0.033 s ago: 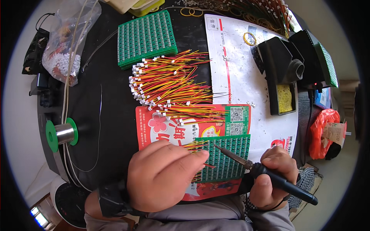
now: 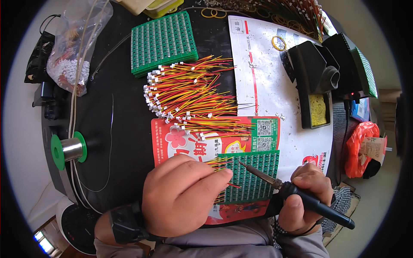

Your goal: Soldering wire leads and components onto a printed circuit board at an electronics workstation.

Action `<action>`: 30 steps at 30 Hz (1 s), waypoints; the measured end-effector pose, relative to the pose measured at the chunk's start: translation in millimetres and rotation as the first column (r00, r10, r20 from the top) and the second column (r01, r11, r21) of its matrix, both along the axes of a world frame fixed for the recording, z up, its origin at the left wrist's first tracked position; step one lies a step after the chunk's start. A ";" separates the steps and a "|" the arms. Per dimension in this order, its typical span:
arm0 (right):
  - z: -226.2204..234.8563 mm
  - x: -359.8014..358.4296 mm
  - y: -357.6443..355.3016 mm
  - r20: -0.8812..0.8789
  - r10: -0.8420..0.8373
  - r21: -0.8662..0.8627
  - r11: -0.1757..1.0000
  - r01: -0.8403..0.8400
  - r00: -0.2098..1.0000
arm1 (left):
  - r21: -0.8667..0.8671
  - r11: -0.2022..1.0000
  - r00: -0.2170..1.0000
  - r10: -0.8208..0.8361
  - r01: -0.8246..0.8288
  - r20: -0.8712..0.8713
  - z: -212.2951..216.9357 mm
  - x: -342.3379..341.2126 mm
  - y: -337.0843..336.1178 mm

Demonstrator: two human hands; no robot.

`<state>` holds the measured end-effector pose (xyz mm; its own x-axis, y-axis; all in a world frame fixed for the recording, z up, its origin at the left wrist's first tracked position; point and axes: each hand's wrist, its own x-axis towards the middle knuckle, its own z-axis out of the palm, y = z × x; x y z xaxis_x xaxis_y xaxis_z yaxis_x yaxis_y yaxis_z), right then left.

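Observation:
My right hand [image 2: 307,195] is wrapped around the black handle of a soldering iron [image 2: 318,206], whose thin metal tip points up and left over a green circuit board panel [image 2: 254,178]. Over the panel's left side, my left hand [image 2: 183,195] is closed in a pinch. A red wire [image 2: 234,185] sticks out past its thumb and index finger. Yellow and red wires [image 2: 219,161] run along the panel's left edge, partly covered by that hand. The panel lies flat on a red printed sheet [image 2: 241,213]. The iron's tip appears just above the panel, and I cannot tell whether it touches.
Beyond the panel lies a pile of red and yellow wires with white connectors [image 2: 185,94]. Behind it stand stacked green panels [image 2: 163,43]. A solder spool [image 2: 71,150] is at left, a clear bag [image 2: 71,56] farther back. An iron stand with yellow sponge [image 2: 318,109] occupies the right.

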<state>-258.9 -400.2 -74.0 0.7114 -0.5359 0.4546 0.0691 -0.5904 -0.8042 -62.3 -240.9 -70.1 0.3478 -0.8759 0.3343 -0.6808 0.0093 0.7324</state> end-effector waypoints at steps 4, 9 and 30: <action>-0.4 0.7 0.1 0.003 -0.001 0.005 1.000 0.001 1.000 | -0.008 1.000 0.998 -0.022 0.023 0.053 -8.7 -4.4 0.2; 2.9 0.7 -1.3 -0.040 0.013 -0.008 1.000 -0.013 0.999 | 0.034 0.998 0.989 -0.053 0.049 0.135 -10.8 -6.9 -0.2; 4.1 5.5 1.2 -0.115 0.042 -0.052 0.997 -0.048 0.992 | 0.038 0.999 0.995 0.017 -0.020 0.096 -18.2 -9.0 -1.0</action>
